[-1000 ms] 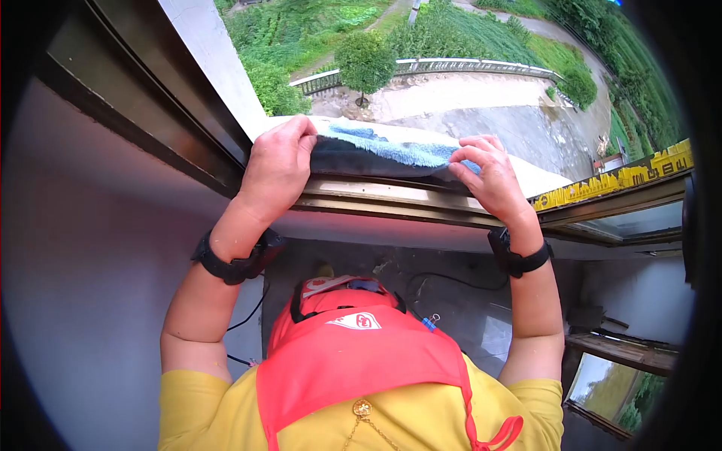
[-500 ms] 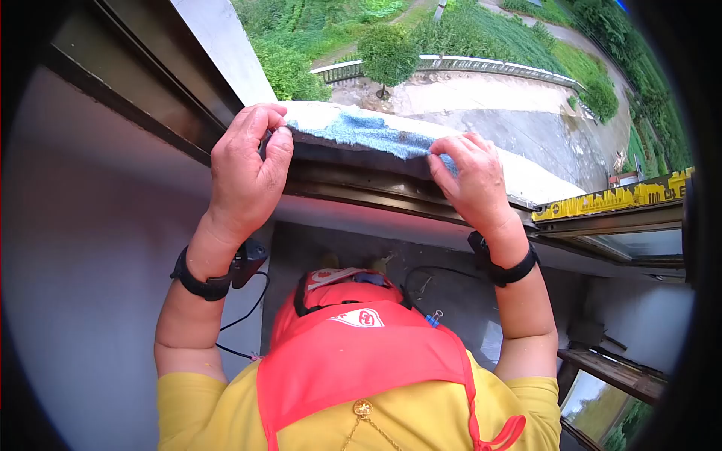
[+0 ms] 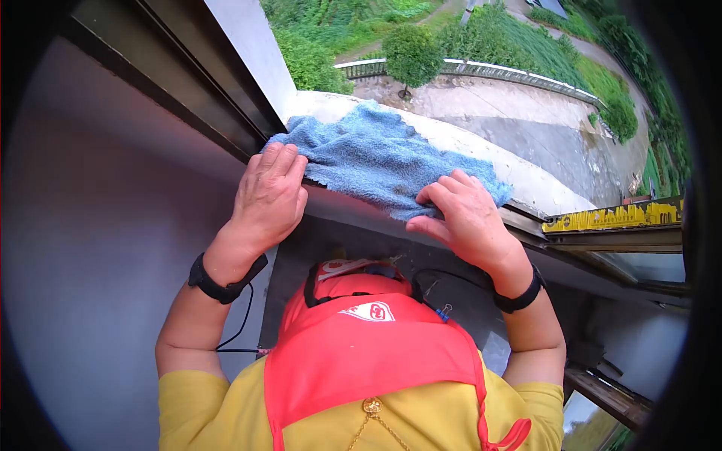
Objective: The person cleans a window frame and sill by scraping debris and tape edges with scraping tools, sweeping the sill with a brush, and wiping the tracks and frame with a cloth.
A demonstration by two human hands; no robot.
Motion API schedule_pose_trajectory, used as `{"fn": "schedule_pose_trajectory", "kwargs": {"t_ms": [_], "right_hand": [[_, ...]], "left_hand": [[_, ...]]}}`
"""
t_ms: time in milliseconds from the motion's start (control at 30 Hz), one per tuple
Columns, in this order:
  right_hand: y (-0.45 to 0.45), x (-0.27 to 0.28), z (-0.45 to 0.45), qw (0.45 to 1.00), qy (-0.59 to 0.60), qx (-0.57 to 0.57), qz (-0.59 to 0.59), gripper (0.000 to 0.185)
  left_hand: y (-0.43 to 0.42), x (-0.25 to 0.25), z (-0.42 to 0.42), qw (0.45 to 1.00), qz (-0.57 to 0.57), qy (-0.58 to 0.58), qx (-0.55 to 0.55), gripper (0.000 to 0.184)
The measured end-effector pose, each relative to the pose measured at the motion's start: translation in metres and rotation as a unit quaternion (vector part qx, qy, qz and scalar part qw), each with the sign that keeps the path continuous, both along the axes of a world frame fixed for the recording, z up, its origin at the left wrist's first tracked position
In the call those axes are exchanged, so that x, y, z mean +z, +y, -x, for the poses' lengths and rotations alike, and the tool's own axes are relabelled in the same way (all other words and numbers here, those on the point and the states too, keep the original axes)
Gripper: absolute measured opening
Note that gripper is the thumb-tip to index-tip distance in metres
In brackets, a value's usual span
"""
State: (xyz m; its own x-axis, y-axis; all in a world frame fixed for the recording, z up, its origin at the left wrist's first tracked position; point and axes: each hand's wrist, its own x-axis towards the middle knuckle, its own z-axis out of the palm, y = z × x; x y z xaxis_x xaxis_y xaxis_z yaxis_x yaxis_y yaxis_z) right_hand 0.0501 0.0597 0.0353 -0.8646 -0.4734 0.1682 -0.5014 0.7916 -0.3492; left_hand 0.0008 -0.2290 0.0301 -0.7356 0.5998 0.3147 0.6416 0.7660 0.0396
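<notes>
A crumpled blue cloth (image 3: 376, 154) lies spread along the window sill and over the dark metal window frame (image 3: 522, 219). At its left end, the curled fingers of my left hand (image 3: 271, 197) press on the cloth near the corner of the frame. My right hand (image 3: 470, 222) is bent over the lower right part of the cloth, with fingertips on it and the thumb along its near edge. Its fingertips are partly hidden behind the hand. The cloth covers much of the track between my hands.
The white outer ledge (image 3: 538, 184) runs beyond the cloth, with a paved yard far below outside. An open window sash with yellow tape (image 3: 613, 216) stands at right. A dark frame post (image 3: 203, 68) rises at left. Cables hang near both wrists.
The cloth has come inward from the outer ledge and now lies spread over the frame. Both hands have moved down, closer to my body, with the cloth.
</notes>
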Motion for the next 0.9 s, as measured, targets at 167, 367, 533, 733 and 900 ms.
{"fn": "schedule_pose_trajectory", "kwargs": {"t_ms": [167, 367, 533, 733, 900], "right_hand": [[0.001, 0.010, 0.002, 0.999, -0.039, 0.010, -0.008, 0.035], [-0.015, 0.006, 0.010, 0.998, -0.064, 0.004, 0.025, 0.022], [-0.009, 0.001, 0.017, 0.978, -0.125, -0.061, 0.153, 0.018], [-0.001, 0.006, 0.019, 0.929, -0.161, -0.153, 0.297, 0.022], [0.003, 0.003, 0.014, 0.962, -0.150, -0.086, 0.211, 0.021]], "left_hand": [[0.001, -0.001, 0.000, 0.999, -0.052, -0.016, -0.001, 0.022], [-0.001, -0.005, 0.000, 0.997, -0.079, -0.018, -0.004, 0.021], [-0.005, -0.004, 0.009, 0.995, -0.090, 0.030, -0.024, 0.024], [0.002, 0.006, 0.018, 0.998, -0.031, -0.050, 0.024, 0.016], [-0.007, 0.012, 0.008, 0.999, 0.022, -0.042, -0.010, 0.009]]}}
